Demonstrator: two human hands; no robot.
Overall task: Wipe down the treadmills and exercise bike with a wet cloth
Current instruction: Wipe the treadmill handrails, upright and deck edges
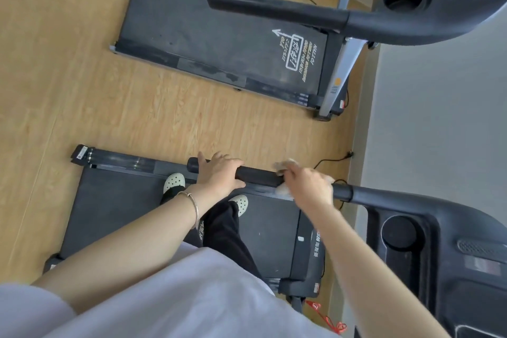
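Pale wood-look flooring [68,77] fills the left side, with two black treadmills lying across it. The far treadmill [205,44] sits at the top of the view. The person stands in light perforated shoes [173,182] on the belt of the near treadmill [118,200].

The left arm reaches forward with a thin bracelet [192,200] at the wrist. The left hand [219,173] is clenched over the near treadmill's black handrail [258,175], close to its free left end.

Just right of it, the right hand [310,186] grasps a pale cloth [284,190] and presses it around the same handrail. This hand is blurred.

Further right, the handrail joins the dark console [439,241]. A black cable [329,159] runs along the floor to the grey wall [439,118].
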